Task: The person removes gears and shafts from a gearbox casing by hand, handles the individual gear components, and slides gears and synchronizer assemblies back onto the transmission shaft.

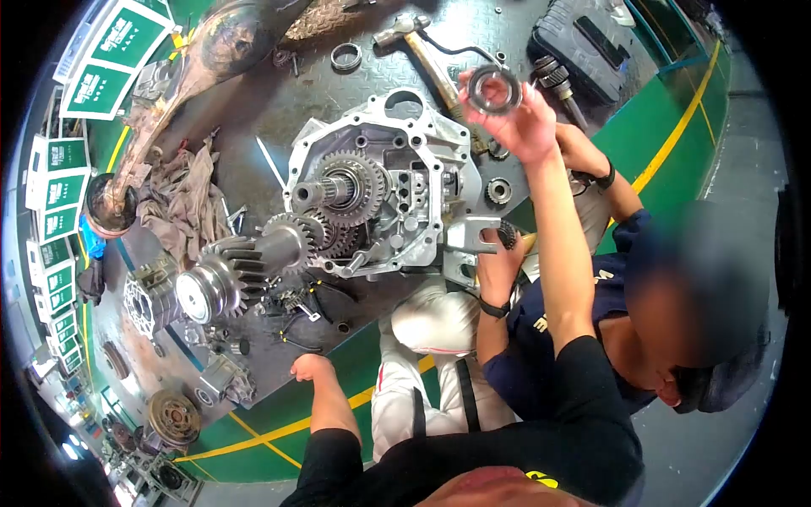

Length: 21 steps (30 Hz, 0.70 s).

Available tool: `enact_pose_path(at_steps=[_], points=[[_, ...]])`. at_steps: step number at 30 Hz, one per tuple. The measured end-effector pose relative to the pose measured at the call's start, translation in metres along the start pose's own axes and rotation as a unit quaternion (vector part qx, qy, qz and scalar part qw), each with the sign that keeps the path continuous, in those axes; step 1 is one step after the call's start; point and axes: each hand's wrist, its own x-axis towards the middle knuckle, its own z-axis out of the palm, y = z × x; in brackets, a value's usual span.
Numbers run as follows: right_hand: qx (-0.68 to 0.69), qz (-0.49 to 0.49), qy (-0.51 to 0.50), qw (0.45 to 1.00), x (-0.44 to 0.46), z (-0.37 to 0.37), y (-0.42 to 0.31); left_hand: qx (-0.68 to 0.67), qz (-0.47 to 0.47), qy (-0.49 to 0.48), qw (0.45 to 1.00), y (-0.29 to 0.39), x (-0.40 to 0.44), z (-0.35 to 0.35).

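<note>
My right hand (530, 127) is raised over the far right of the bench and gripping a bearing (494, 89), a dark metal ring with an open centre. At the bench's near edge, my left hand (312, 367) has its fingers curled in and nothing visible in them. Close by it lie black-handled pliers (297, 331). In the middle stands an opened aluminium gearbox housing (296, 173), with a gear (365, 188) on a splined shaft inside. A large gear shaft (269, 252) projects from its near left side.
A co-worker sits at the right, one hand (500, 258) by a metal fork-shaped bracket (473, 235). A hammer (431, 68), a loose ring (345, 57), a black case (583, 51) and a rag (182, 190) lie on the bench. Green signs (114, 38) line the left.
</note>
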Motion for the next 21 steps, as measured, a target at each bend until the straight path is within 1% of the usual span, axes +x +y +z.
enact_pose_path(at_steps=[1, 3, 5, 7, 9, 10, 11, 12, 13, 15, 16, 17, 18, 19, 20, 21], points=[[-0.007, -0.018, 0.003, 1.0, -0.002, 0.019, -0.002, 0.001, -0.002, -0.003, 1.0, -0.001, 0.0, -0.001], [-0.011, 0.014, -0.054, 0.998, -0.005, 0.034, -0.011, -0.007, 0.001, -0.008, 1.0, -0.001, 0.001, 0.0], [-0.013, 0.016, -0.037, 0.999, -0.014, 0.055, -0.017, -0.017, -0.009, -0.001, 1.0, 0.0, 0.008, 0.009], [-0.121, 0.055, 0.011, 0.991, -0.019, 0.08, -0.027, -0.026, -0.02, 0.01, 0.999, -0.001, 0.01, 0.009], [-0.146, 0.054, 0.019, 0.988, -0.013, 0.109, -0.036, -0.026, -0.028, 0.025, 0.999, 0.002, 0.006, 0.008], [-0.209, 0.045, 0.038, 0.976, -0.006, 0.13, -0.039, 0.007, -0.025, 0.064, 0.998, 0.003, 0.003, 0.011], [-0.272, 0.033, 0.059, 0.96, 0.002, 0.151, -0.042, -0.02, -0.021, 0.036, 0.999, 0.003, -0.001, 0.005], [-0.404, 0.002, 0.041, 0.914, 0.012, 0.173, -0.046, -0.017, -0.016, 0.037, 0.999, 0.004, -0.002, 0.009], [-0.528, -0.024, 0.026, 0.849, 0.021, 0.193, -0.047, -0.009, -0.009, 0.039, 0.999, 0.002, 0.002, 0.01], [-0.668, -0.104, -0.027, 0.736, 0.036, 0.221, -0.041, -0.009, -0.001, 0.005, 1.0, 0.0, 0.003, 0.006], [-0.654, -0.235, -0.011, 0.719, 0.045, 0.222, -0.023, -0.019, 0.001, -0.006, 1.0, -0.003, 0.008, 0.008], [-0.531, 0.084, -0.044, 0.842, 0.05, 0.262, -0.066, -0.019, 0.001, -0.002, 1.0, -0.004, 0.009, 0.007], [-0.619, 0.025, -0.066, 0.782, 0.047, 0.267, -0.055, -0.018, 0.004, -0.008, 1.0, -0.004, 0.009, 0.007], [-0.699, -0.036, -0.087, 0.709, 0.044, 0.27, -0.041, -0.017, 0.007, -0.016, 1.0, -0.002, 0.004, 0.004], [-0.729, -0.112, -0.086, 0.669, 0.041, 0.259, -0.022, -0.033, -0.006, -0.019, 0.999, 0.0, -0.002, 0.001], [-0.731, -0.112, -0.086, 0.668, 0.04, 0.252, -0.015, -0.032, -0.007, -0.021, 0.999, 0.001, -0.005, -0.002]])
